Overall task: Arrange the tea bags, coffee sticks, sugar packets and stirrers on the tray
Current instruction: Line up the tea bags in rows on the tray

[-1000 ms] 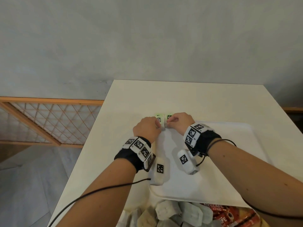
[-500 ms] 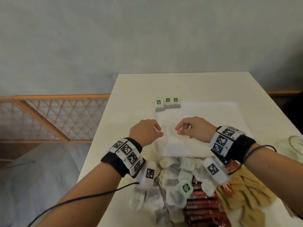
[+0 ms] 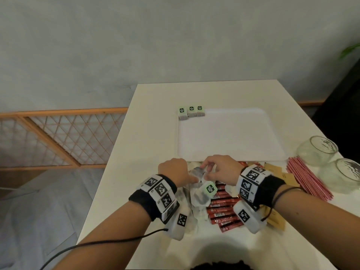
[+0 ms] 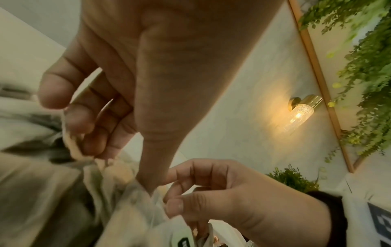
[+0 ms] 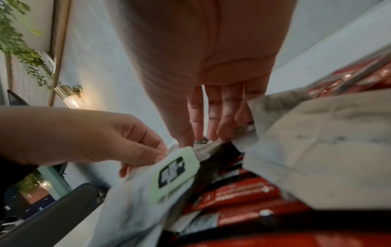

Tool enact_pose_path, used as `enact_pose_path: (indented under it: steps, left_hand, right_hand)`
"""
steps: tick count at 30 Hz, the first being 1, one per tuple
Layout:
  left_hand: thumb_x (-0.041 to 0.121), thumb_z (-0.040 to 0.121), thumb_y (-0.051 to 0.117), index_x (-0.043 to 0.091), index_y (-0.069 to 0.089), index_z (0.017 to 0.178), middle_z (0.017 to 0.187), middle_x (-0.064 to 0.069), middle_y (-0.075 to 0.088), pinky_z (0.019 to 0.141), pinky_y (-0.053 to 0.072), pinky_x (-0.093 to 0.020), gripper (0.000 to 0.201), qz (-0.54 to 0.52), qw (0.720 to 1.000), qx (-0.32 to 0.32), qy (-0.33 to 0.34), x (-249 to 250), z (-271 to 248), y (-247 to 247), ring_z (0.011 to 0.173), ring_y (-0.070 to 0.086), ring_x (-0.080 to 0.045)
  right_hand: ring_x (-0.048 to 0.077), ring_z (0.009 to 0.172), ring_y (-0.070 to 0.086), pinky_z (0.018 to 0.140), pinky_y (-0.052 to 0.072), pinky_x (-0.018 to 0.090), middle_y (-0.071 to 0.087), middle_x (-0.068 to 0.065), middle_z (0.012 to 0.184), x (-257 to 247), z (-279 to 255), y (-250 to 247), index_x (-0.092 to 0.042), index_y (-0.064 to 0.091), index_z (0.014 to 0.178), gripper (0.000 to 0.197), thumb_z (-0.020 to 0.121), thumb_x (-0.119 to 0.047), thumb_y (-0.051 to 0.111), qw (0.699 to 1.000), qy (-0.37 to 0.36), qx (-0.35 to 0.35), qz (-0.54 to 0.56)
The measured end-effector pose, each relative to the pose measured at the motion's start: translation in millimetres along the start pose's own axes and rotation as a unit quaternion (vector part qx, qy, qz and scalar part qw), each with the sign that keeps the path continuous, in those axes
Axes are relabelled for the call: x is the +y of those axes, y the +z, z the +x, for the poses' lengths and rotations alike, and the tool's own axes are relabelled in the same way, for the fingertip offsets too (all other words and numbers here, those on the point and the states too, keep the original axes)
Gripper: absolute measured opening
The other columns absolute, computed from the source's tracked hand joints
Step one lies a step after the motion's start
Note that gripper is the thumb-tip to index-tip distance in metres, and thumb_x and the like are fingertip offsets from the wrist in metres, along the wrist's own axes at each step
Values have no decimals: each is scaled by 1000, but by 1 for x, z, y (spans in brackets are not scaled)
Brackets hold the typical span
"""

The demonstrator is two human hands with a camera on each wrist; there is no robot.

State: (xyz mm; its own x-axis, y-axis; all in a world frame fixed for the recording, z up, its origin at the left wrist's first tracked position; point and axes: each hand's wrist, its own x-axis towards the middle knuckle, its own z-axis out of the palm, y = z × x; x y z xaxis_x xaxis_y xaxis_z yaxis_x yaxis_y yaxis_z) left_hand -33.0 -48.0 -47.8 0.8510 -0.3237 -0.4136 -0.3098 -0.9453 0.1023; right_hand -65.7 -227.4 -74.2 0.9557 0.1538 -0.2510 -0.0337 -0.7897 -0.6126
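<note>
A white tray [image 3: 229, 137] lies mid-table. Three tea bags [image 3: 191, 112] with green tags stand in a row at its far left corner. In front of the tray lies a pile of tea bags [image 3: 198, 197], one showing a green tag [image 3: 209, 189]. My left hand [image 3: 191, 179] has curled fingers gripping tea bag paper [image 4: 71, 143] in the pile. My right hand [image 3: 205, 168] pinches a grey tea bag [image 3: 195, 172] between thumb and fingertips [image 5: 224, 133]. Red coffee sticks [image 3: 224, 209] lie under my right wrist, brown sugar packets [image 3: 274, 170] and red stirrers [image 3: 307, 178] to the right.
Two glass jars [image 3: 317, 151] [image 3: 348, 176] stand at the table's right edge beside the stirrers. The table's left edge drops to the floor next to a wooden lattice rail [image 3: 58, 137]. A grey wall stands behind the table.
Both hands left the tray's far left corner, where three tea bags now stand, and came back to the pile in front of the tray, where they took hold of tea bags.
</note>
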Motion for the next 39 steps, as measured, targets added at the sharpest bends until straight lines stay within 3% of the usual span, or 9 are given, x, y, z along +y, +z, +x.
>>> enact_pose_path:
  steps: [6,10,15,18,22,27,31,36,39]
  left_hand:
    - [41,85,62,16,51,75,81,1,57,64,41,-28,30,-30,999,24,21,9,-7,3,79,59,-20]
    - [35,88,60,15,66,104,102,1,67,71,42,-27,26,-11,993,91,75,15,-15,-9,94,64,-21]
    - [40,85,65,26,63,102,102,6,65,71,40,-28,22,-63,981,132,130,24,-20,-27,95,61,-17]
    - [38,82,69,31,62,96,93,9,65,67,43,-28,18,-175,961,142,158,26,-17,-35,86,62,-13]
    - [28,82,77,26,67,107,91,8,66,70,47,-19,27,-402,887,133,184,30,-10,-33,79,61,-7]
    - [18,88,72,15,69,119,110,-6,74,96,53,-34,31,-644,742,44,179,39,-7,-13,107,68,-25]
    - [21,99,57,18,67,123,114,-6,73,97,51,-29,27,-673,719,30,173,49,-2,-1,112,66,-21]
    - [20,103,49,14,65,124,119,-19,69,106,45,-52,27,-745,654,12,131,56,5,8,118,61,-38]
    - [18,104,46,10,63,125,124,-24,65,105,45,-54,28,-775,621,-11,114,58,5,4,118,60,-40]
  right_hand:
    - [14,80,59,78,48,27,52,-9,108,3,-11,3,-33,55,125,41,86,-31,68,999,-31,37,-3]
    - [6,85,56,82,47,21,40,-11,119,0,-23,0,-38,44,139,58,87,-32,69,994,-93,52,29]
    - [7,84,53,75,40,22,57,-3,107,-6,-32,-12,-21,63,113,29,88,-36,66,990,-105,95,-6]
    - [-2,66,59,61,40,13,66,-7,85,-3,-39,-20,-17,66,102,19,91,-33,62,990,-66,111,62]
    - [12,67,66,66,55,26,70,-4,76,2,-46,-30,-17,64,93,10,93,-26,61,967,-40,122,221]
    - [18,69,63,67,55,28,64,-2,77,-1,-47,-35,-12,65,94,7,94,-18,60,940,-44,128,314]
    - [17,66,63,65,56,26,65,2,79,-3,-46,-32,-6,65,100,15,93,-19,61,934,-18,143,326]
    - [15,62,62,66,58,29,66,9,87,-8,-44,-31,-5,60,110,28,86,-14,70,916,11,141,374]
    - [19,66,65,68,59,30,69,12,95,-9,-44,-32,-9,57,115,44,77,-10,79,931,20,122,344]
